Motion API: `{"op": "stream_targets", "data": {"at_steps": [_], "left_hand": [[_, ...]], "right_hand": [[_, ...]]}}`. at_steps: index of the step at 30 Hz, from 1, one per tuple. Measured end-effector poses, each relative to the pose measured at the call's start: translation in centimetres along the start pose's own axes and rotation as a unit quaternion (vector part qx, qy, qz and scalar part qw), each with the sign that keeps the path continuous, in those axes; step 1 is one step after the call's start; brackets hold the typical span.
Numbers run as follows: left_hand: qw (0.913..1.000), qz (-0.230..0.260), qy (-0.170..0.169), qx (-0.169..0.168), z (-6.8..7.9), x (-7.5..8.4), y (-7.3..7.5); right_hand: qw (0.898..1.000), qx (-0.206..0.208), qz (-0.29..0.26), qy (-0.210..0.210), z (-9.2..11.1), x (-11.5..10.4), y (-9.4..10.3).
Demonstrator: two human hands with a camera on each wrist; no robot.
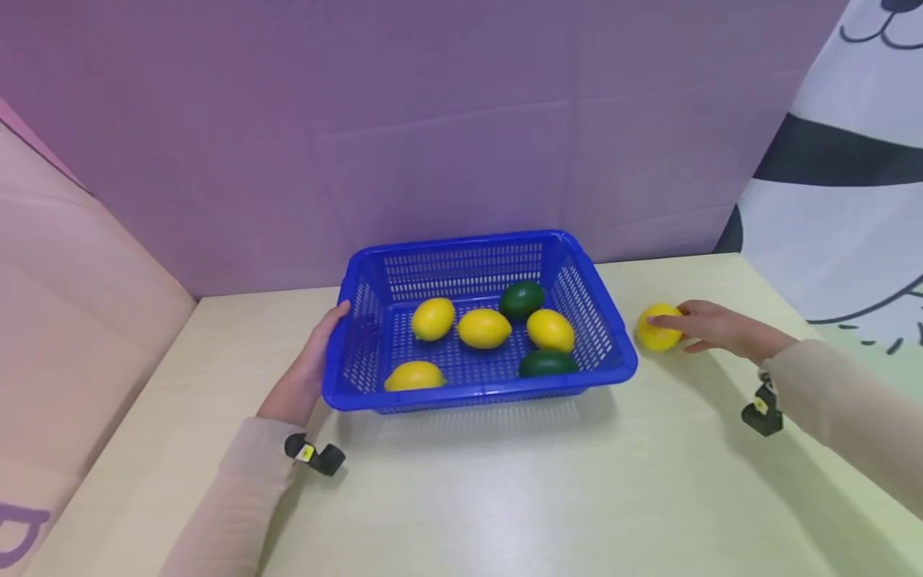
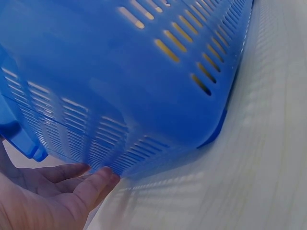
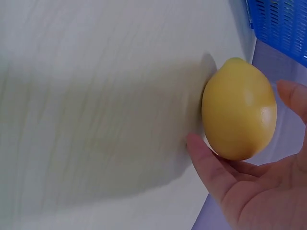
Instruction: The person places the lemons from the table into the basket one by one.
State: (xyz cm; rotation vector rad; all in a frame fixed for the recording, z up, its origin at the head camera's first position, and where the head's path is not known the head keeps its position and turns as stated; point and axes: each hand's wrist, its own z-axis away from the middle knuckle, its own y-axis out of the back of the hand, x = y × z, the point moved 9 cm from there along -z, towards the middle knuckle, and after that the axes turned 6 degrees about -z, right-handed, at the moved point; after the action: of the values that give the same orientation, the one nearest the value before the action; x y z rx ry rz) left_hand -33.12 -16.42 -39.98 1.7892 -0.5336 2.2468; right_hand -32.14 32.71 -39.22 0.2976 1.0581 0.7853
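A blue plastic basket (image 1: 497,393) with slotted sides stands on the table, holding several lemons (image 1: 484,328) and two dark green oval fruits (image 1: 521,300). My left hand (image 1: 312,370) is at the basket's left side by the rim. In the left wrist view, its nearly straight fingers (image 2: 96,184) touch the slotted wall. Right of the basket, a single lemon (image 3: 239,110) rests on the table. My right hand (image 1: 721,330) reaches round it from the right. Its fingers lie along the lemon's side, while the thumb (image 3: 291,96) hovers just off the surface in the right wrist view.
The pale wooden table (image 1: 461,513) ends at a purple cloth wall (image 1: 447,144) behind the basket. A pinkish panel (image 1: 79,320) borders the left side, and a printed black-and-white sheet (image 1: 844,184) hangs at the right.
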Motion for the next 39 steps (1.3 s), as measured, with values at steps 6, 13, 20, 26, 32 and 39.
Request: {"op": "stream_targets", "data": {"at_steps": [6, 13, 20, 26, 32, 39], "left_hand": [[1.0, -0.003, -0.005, 0.003, 0.0, 0.05, 0.01], [0.9999, 0.0, -0.008, 0.009, -0.03, 0.07, 0.14], [0.9999, -0.007, -0.004, 0.011, -0.06, 0.12, 0.1], [1.0, 0.0, -0.001, 0.01, 0.01, 0.05, 0.04], [1.0, -0.002, -0.003, 0.008, 0.02, 0.01, 0.01], [0.9999, -0.004, -0.011, 0.006, -0.01, 0.01, 0.04]], "right_hand": [[1.0, 0.007, -0.008, 0.004, -0.31, 0.2, -0.04], [1.0, 0.019, -0.005, 0.022, -0.12, -0.35, -0.15], [0.999, 0.03, 0.007, 0.021, 0.0, -0.43, -0.11], [0.999, 0.03, -0.004, 0.027, -0.06, -0.49, -0.21], [0.999, 0.034, -0.009, 0.026, -0.06, -0.48, -0.28], [0.999, 0.042, -0.009, 0.032, -0.12, -0.6, -0.19]]}}
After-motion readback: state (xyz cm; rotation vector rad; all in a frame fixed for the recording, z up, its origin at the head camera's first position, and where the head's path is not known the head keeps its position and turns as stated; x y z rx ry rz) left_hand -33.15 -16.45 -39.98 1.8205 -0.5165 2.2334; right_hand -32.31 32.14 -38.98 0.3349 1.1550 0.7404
